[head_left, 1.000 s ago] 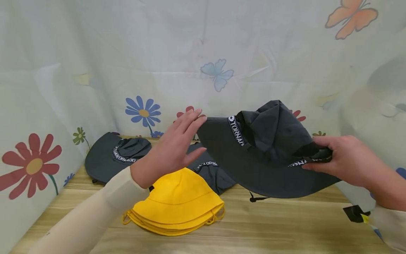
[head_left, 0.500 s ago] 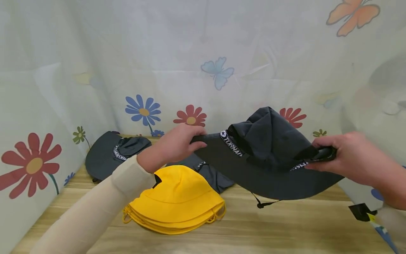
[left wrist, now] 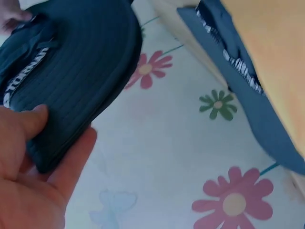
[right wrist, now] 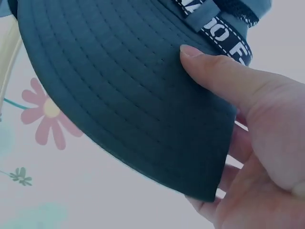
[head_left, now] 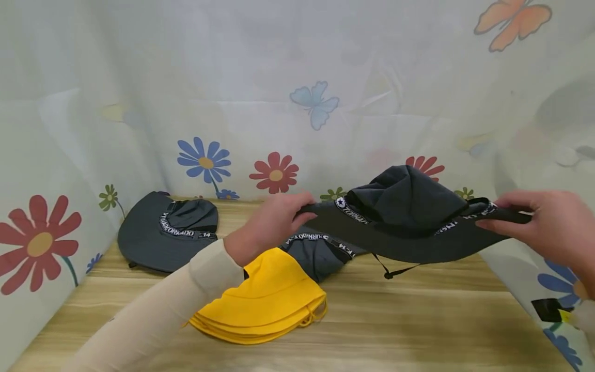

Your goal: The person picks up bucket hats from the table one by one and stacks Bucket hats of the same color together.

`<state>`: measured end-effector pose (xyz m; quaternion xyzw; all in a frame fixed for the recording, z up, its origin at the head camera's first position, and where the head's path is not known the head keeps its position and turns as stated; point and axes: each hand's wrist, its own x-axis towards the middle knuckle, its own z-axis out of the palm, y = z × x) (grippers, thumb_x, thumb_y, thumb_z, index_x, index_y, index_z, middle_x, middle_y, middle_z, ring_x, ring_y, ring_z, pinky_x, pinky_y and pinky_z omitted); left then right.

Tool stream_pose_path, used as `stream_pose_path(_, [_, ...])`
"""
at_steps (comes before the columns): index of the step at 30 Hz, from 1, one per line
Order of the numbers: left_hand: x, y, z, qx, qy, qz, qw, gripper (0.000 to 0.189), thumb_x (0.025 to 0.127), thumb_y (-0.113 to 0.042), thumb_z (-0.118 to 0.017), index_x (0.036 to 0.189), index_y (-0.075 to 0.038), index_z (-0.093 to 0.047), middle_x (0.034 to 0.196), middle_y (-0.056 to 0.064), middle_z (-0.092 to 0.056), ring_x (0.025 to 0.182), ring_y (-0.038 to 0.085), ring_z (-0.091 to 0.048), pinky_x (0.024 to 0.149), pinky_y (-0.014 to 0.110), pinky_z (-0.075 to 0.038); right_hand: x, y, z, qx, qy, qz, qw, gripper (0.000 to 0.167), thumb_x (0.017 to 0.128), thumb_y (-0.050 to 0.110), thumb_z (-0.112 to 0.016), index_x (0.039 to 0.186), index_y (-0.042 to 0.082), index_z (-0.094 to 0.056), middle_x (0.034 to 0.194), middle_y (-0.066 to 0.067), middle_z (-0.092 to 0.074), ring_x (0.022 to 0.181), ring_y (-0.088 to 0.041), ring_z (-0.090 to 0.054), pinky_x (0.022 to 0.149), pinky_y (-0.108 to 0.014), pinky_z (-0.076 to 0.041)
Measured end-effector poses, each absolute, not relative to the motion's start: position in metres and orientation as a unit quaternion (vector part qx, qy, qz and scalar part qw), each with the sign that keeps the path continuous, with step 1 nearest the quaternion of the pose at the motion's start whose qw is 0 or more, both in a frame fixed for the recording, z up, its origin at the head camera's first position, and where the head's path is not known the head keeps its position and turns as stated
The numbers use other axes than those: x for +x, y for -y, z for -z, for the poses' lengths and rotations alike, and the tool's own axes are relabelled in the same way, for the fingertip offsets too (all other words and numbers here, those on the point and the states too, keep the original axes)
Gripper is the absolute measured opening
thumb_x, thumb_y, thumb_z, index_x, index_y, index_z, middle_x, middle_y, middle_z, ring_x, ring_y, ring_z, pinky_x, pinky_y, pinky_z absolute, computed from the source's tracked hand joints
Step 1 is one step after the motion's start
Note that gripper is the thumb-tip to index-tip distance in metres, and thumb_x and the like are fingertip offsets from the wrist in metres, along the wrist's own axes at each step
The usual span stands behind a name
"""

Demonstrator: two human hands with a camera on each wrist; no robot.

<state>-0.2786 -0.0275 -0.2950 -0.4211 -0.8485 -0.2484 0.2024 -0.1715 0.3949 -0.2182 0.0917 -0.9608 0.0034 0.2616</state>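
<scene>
Brim [head_left: 386,245] of the dark grey Tornado sun hat [head_left: 409,201] stretches between our hands in the head view, between three and four o'clock, above the table [head_left: 418,325]. We pinch one end with the left hand [head_left: 267,230], the other with the right hand [head_left: 553,227]; pulling both evenly should flatten it, and the dangling chin cord [head_left: 388,275] is best kept free. In the left wrist view, our thumb presses from eight o'clock. In the right wrist view, our thumb, towards one o'clock, lies across stitching; a light pinch should avoid creasing.
</scene>
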Motion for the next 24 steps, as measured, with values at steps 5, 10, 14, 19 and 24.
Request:
stream_pose_path(5, [-0.272,0.014,0.314,-0.435,0.838,0.254,0.210,0.017,0.096,-0.018,-0.073,0.112,-0.013,-0.068,0.097,-0.001,-0.076,0.085,0.014,-0.074,0.084,0.028,-0.061,-0.168,-0.417,0.234,0.087,0.960,-0.055,0.259,0.022,0.074,0.014,-0.090,0.089,0.006,-0.076,0.073,-0.005,-0.071,0.057,0.008,-0.044,0.050,-0.024,-0.037])
stream_pose_path(10, [-0.263,0.000,0.334,-0.432,0.852,0.262,0.139,0.017,0.098,-0.022,-0.071,0.112,-0.014,-0.067,0.093,-0.002,-0.075,0.078,0.010,-0.069,0.076,0.020,-0.059,-0.160,-0.447,0.266,0.064,0.967,-0.143,0.202,0.018,0.085,0.013,-0.083,0.098,0.004,-0.074,0.078,0.006,-0.071,0.061,0.006,-0.055,0.056,-0.018,-0.047])
stream_pose_path(14, [-0.260,-0.008,0.342,-0.412,0.862,0.288,0.069,0.021,0.099,-0.026,-0.069,0.117,-0.015,-0.066,0.091,-0.002,-0.072,0.073,0.008,-0.063,0.069,0.016,-0.054,-0.158,-0.466,0.286,0.035,0.965,-0.189,0.177,0.022,0.091,0.014,-0.078,0.106,0.001,-0.070,0.078,0.021,-0.064,0.062,-0.001,-0.059,0.058,-0.017,-0.048])
stream_pose_path(19, [-0.261,-0.017,0.353,-0.360,0.863,0.353,-0.032,0.022,0.100,-0.024,-0.067,0.120,-0.017,-0.063,0.096,-0.001,-0.071,0.069,0.010,-0.064,0.063,0.017,-0.054,-0.169,-0.477,0.301,0.010,0.966,-0.208,0.155,0.034,0.093,0.020,-0.077,0.117,-0.002,-0.068,0.083,0.025,-0.063,0.066,0.002,-0.060,0.060,-0.018,-0.051])
stream_pose_path(24, [-0.268,-0.029,0.365,-0.308,0.852,0.404,-0.125,0.032,0.099,-0.018,-0.068,0.130,-0.016,-0.059,0.107,0.005,-0.065,0.069,0.020,-0.073,0.064,0.021,-0.058,-0.183,-0.491,0.318,0.007,0.971,-0.201,0.131,0.042,0.096,0.026,-0.075,0.125,-0.002,-0.064,0.104,-0.005,-0.072,0.074,0.014,-0.054,0.062,-0.018,-0.051])
